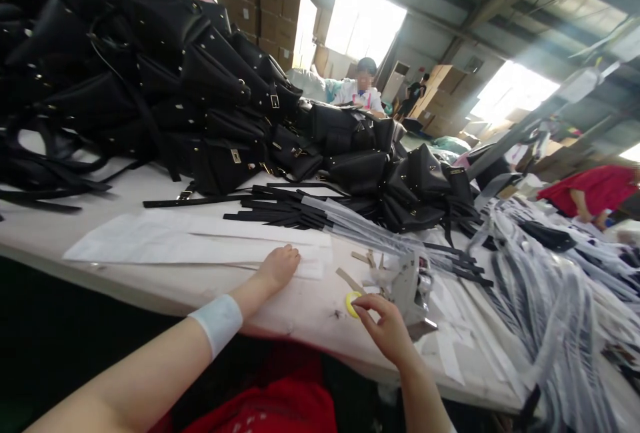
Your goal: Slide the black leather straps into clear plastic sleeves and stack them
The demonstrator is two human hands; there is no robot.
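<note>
My left hand [281,266], with a pale blue band around the wrist, rests on the right part of some long white sheets [145,236] lying flat on the table. Its fingers are curled down onto the white material. A small yellow ring [349,305], like a roll of tape, is at the fingertips of my right hand [387,326]. Thumb and forefinger come together on the ring's right rim. Just right of that hand stands a grey metal tape dispenser [411,286]. Short beige strips [350,279] lie behind the ring.
Black bags [215,86] with metal buckles are heaped across the back. Black straps [280,209], some in clear plastic sleeves, lie before them. Many wrapped straps [545,313] spill over the table at right. A person [357,93] sits beyond the heap; another in red [595,189] works at far right.
</note>
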